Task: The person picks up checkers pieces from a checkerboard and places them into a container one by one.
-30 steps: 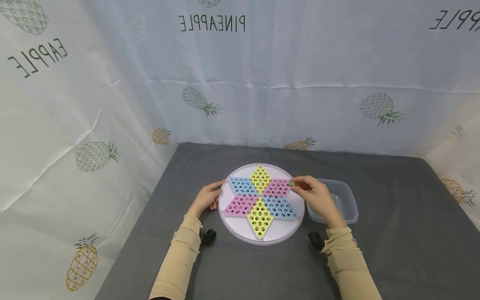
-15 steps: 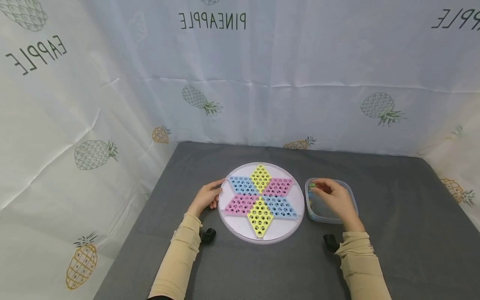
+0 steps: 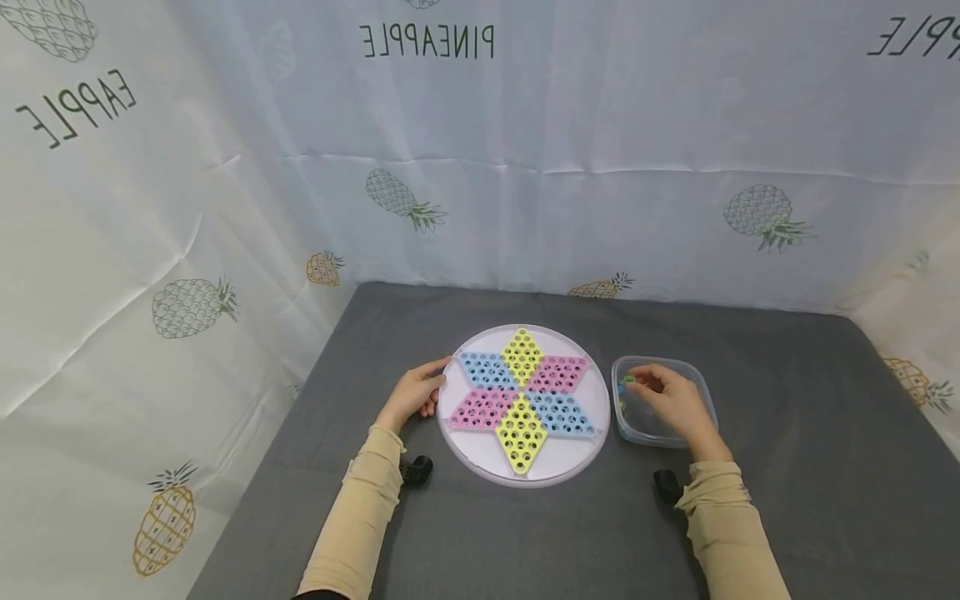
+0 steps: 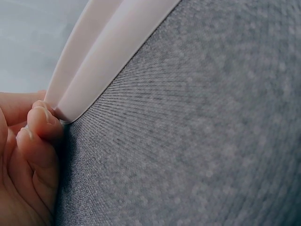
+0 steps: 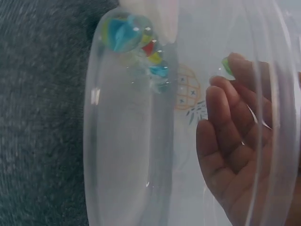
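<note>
A round white Chinese checkers board [image 3: 480,462] lies on the table, its star of yellow, pink and blue sections dotted with holes. At its left edge my left hand [image 3: 411,398] grips the rim. Close up in the left wrist view, bent fingertips [image 4: 44,121] press against the pale board edge [image 4: 94,61]. My right hand [image 3: 671,404] is over the clear plastic container [image 3: 708,400], pinching a green marble [image 5: 226,66] between thumb and index finger. Several coloured marbles [image 5: 123,34] are gathered in one corner of that container.
The grey cloth [image 3: 525,542] covers the table. A pineapple-print curtain [image 3: 637,108] hangs behind and at the sides. Dark wrist-camera parts [image 3: 417,471] stick out beside both forearms.
The right hand has moved right, from the tip of the board's upper pink section to over the container, carrying the green marble, then dipped slightly. The left hand stays at the rim.
</note>
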A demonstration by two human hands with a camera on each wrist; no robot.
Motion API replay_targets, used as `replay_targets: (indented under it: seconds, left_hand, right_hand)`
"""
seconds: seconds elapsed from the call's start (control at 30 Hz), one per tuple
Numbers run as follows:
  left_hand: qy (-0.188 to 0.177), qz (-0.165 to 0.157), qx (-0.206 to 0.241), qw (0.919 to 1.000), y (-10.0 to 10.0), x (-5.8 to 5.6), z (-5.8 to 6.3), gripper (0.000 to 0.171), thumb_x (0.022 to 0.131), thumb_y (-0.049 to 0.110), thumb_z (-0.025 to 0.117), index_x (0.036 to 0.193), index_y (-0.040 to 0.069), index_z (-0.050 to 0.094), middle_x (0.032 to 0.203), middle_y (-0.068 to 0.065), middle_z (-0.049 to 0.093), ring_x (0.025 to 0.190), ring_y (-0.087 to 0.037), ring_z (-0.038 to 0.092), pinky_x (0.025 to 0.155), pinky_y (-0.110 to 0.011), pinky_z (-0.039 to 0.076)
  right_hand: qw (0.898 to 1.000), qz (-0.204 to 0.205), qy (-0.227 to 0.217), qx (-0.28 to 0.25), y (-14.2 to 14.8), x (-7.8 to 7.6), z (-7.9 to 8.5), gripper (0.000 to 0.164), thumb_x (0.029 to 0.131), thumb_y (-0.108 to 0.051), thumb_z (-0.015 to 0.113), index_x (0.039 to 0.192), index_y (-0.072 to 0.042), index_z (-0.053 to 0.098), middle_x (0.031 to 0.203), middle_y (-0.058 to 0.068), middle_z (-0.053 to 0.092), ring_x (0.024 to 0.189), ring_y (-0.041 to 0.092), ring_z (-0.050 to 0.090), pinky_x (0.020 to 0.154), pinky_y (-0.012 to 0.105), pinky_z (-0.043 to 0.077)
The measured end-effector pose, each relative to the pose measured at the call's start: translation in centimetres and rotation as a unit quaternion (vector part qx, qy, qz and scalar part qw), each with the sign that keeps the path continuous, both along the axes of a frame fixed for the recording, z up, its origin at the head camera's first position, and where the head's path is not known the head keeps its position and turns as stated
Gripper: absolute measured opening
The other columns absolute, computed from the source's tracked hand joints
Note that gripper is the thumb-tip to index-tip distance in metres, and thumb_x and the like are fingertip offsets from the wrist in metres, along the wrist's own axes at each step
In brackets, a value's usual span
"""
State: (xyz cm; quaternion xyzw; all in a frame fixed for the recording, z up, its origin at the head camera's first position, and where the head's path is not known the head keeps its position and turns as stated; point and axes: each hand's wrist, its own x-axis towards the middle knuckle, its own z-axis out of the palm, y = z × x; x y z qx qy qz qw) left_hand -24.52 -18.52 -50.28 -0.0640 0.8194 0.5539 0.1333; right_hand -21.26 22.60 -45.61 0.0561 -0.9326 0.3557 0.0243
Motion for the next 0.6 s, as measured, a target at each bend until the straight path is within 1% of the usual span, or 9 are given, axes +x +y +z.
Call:
replay_targets:
  seconds: [0.1,0.13,0.23,0.37,0.47,0.6]
  left_hand:
    - [0.000,0.002,0.001,1.0000,-0.06,0.00,-0.02,0.040,0.094,0.022,0.052,0.133,0.030,0.052,0.055,0.000,0.044,0.038,-0.010,0.039,0.041,-0.024,0.037]
    - [0.000,0.001,0.001,1.0000,-0.06,-0.02,-0.02,0.040,0.094,0.022,0.052,0.133,0.030,0.052,0.055,0.000,0.044,0.038,-0.010,0.039,0.041,-0.024,0.037]
    - [0.000,-0.002,0.001,1.0000,-0.05,-0.05,-0.04,0.041,0.094,0.022,0.052,0.134,0.030,0.051,0.055,0.000,0.045,0.038,-0.010,0.039,0.041,-0.024,0.037]
    - [-0.003,-0.001,0.001,1.0000,-0.04,-0.08,-0.10,0.041,0.094,0.022,0.052,0.133,0.030,0.052,0.055,0.000,0.044,0.038,-0.010,0.039,0.041,-0.024,0.037]
    - [-0.004,0.001,0.003,1.0000,-0.04,-0.10,-0.14,0.040,0.094,0.022,0.052,0.133,0.030,0.052,0.055,0.000,0.044,0.038,-0.010,0.039,0.041,-0.024,0.037]
    - [0.003,-0.003,0.004,1.0000,-0.02,-0.17,-0.21,0.040,0.094,0.023,0.052,0.133,0.030,0.052,0.055,0.000,0.044,0.038,-0.010,0.040,0.041,-0.024,0.038]
  right_hand:
    - [1.000,0.011,-0.003,0.001,-0.05,-0.20,-0.27,0.036,0.090,-0.031,0.060,0.112,-0.002,0.063,0.097,0.015,0.064,0.079,0.018,0.057,0.061,0.028,0.046]
    - [1.000,0.008,0.001,-0.001,-0.13,-0.27,-0.39,0.035,0.089,-0.030,0.061,0.110,-0.002,0.064,0.095,0.014,0.065,0.077,0.018,0.058,0.060,0.028,0.046]
    - [1.000,0.015,-0.002,0.007,-0.21,-0.41,-0.71,0.032,0.088,-0.027,0.062,0.108,-0.002,0.064,0.095,0.015,0.065,0.080,0.023,0.059,0.065,0.033,0.048]
    - [0.999,0.032,-0.028,0.022,-0.19,-0.63,-0.96,0.031,0.090,-0.024,0.059,0.112,-0.002,0.062,0.101,0.019,0.065,0.090,0.031,0.061,0.074,0.042,0.050]
    - [0.998,0.038,-0.042,0.028,-0.22,-0.75,-0.91,0.032,0.092,-0.022,0.057,0.115,-0.001,0.061,0.105,0.020,0.064,0.093,0.034,0.061,0.076,0.044,0.050]
    - [0.997,0.045,-0.047,0.037,-0.16,-0.76,-0.86,0.030,0.092,-0.020,0.057,0.115,-0.001,0.061,0.105,0.021,0.064,0.093,0.034,0.061,0.076,0.044,0.050]
